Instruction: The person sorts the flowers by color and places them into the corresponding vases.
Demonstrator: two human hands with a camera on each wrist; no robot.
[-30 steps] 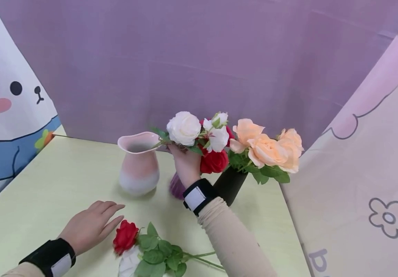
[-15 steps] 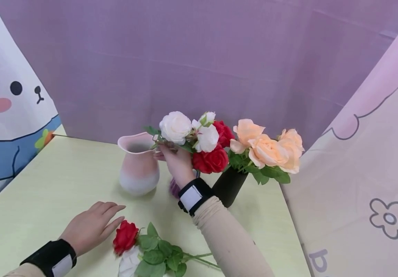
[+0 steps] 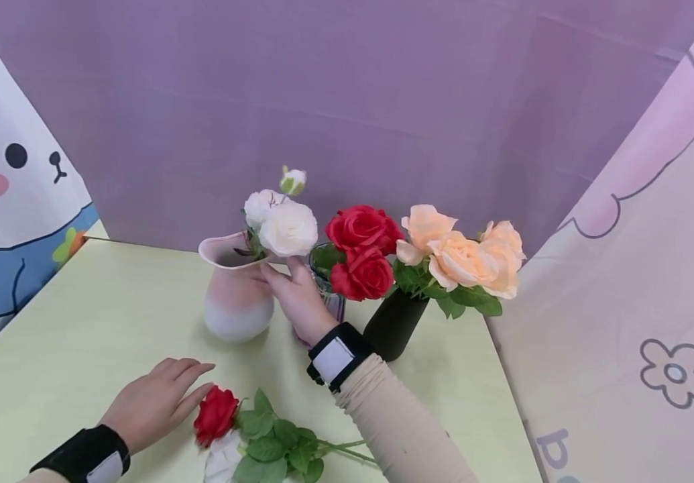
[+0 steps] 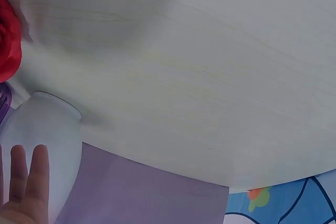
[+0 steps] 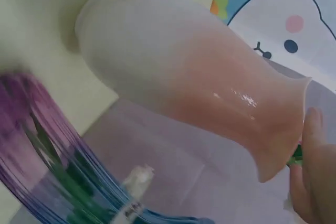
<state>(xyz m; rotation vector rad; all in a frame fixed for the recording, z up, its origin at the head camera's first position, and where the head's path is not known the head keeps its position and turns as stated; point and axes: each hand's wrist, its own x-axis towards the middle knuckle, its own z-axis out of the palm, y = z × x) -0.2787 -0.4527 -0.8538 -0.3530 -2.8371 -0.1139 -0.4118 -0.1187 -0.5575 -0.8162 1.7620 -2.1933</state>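
Observation:
My right hand is at the rim of the pink-and-white vase, holding white roses by the stem. The blooms stand over the vase mouth and part of the stem is hidden inside. In the right wrist view, a bit of green shows between the fingers beside the flared rim. My left hand lies low over the table, fingers extended, its tips close to a red rose. That rose lies with a white rose and leafy stems.
Right of the vase, a purple-and-blue glass vase holds red roses. Beside it a black vase leans, carrying peach roses. A purple backdrop rises behind the pale table.
My right hand has brought the white roses left, away from the red roses, and upright into the pink-and-white vase's mouth. The left hand stays in place.

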